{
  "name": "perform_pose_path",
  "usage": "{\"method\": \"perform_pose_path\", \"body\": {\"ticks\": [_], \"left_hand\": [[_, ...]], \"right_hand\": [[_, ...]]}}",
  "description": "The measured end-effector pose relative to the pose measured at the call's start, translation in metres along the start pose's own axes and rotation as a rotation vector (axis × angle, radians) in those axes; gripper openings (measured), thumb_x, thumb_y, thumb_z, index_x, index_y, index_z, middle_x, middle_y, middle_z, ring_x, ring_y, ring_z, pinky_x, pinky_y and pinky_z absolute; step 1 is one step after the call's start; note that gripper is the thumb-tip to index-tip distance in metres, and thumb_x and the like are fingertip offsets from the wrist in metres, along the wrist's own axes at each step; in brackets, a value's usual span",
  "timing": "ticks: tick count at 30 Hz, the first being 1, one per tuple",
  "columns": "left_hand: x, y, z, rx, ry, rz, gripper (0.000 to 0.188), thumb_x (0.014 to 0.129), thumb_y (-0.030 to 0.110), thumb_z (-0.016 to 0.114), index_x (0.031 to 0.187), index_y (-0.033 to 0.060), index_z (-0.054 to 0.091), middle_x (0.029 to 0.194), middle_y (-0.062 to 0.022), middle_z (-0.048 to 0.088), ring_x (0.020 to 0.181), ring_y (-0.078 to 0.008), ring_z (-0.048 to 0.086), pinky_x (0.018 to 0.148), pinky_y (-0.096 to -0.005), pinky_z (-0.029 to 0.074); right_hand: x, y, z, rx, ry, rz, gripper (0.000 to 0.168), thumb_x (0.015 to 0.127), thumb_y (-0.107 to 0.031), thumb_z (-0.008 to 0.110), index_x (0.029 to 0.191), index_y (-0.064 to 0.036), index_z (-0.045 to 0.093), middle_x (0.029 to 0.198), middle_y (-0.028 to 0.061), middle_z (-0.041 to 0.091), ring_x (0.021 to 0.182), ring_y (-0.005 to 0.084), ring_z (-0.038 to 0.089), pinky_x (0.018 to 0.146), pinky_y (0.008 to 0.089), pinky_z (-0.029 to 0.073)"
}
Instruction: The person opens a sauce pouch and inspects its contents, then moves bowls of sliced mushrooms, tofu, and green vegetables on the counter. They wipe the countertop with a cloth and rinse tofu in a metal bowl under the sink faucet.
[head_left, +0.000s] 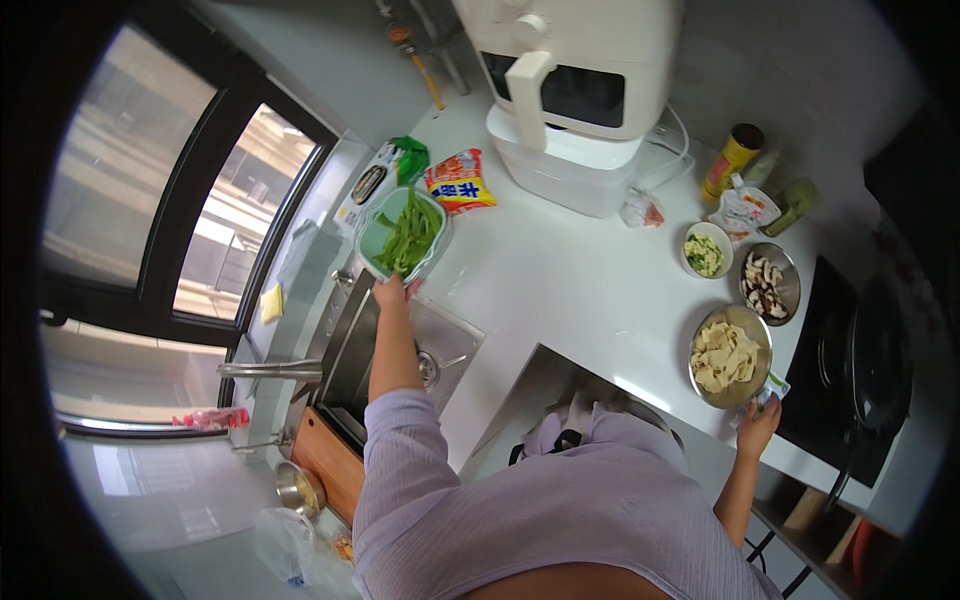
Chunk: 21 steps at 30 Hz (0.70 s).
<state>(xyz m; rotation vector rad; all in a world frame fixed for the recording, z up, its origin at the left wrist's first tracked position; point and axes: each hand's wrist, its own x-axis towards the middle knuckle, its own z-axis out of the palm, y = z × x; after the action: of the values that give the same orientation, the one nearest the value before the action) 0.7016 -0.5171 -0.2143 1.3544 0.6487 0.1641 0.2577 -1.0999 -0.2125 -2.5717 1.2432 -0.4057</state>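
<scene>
At the near rim of a light green plastic basket (367, 238), my left hand (393, 291) grips the edge. Long green leafy vegetables (411, 234) lie inside it. My right hand (759, 426) is at the counter's front edge, its fingers on a small white packet (777, 385) with green and blue print. That packet is partly hidden by my fingers and sits right beside a metal bowl of pale, flat cut pieces (724, 357). Behind this bowl stand a smaller metal bowl of sliced mushrooms (765, 283) and a white bowl of chopped green and pale bits (705, 252).
A sink (450, 352) with a faucet (271, 370) lies under my left arm. A wooden cutting board (327, 459) leans beside it. An air fryer (577, 82) stands at the back, near a red and yellow bag (459, 183). On the right is a black cooktop (814, 375) with a lidded pan (881, 360).
</scene>
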Motion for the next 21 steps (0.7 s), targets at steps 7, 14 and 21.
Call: {"method": "perform_pose_path", "body": {"ticks": [7,14,21], "left_hand": [[-0.084,0.002,-0.018,0.245,-0.32,-0.034,0.036,0.083,-0.002,0.042,0.118,-0.003,0.04,0.1,-0.0177,0.057,0.078,-0.0279,0.063,0.056,-0.0335,0.059],[-0.158,-0.017,0.062,0.378,-0.727,-0.14,0.045,0.083,-0.002,0.044,0.127,0.0017,0.038,0.093,-0.0115,0.06,0.072,-0.0181,0.063,0.058,-0.0281,0.055],[-0.175,-0.04,0.1,0.517,-0.927,-0.113,0.051,0.081,-0.002,0.042,0.131,0.0018,0.034,0.088,-0.0125,0.061,0.064,-0.0166,0.062,0.054,-0.0279,0.054]], "right_hand": [[0.002,0.004,-0.004,0.034,0.013,0.043,0.044,0.084,-0.018,0.057,0.119,0.003,0.043,0.121,0.0264,0.043,0.111,0.041,0.042,0.094,0.0434,0.036],[0.003,0.002,-0.007,0.058,0.034,0.026,0.041,0.083,-0.016,0.056,0.118,0.003,0.044,0.118,0.0255,0.046,0.107,0.041,0.045,0.092,0.0423,0.038],[0.057,-0.079,-0.039,0.307,0.209,-0.047,0.027,0.081,-0.009,0.054,0.105,0.004,0.055,0.102,0.0204,0.057,0.095,0.0346,0.055,0.084,0.0387,0.043]]}}
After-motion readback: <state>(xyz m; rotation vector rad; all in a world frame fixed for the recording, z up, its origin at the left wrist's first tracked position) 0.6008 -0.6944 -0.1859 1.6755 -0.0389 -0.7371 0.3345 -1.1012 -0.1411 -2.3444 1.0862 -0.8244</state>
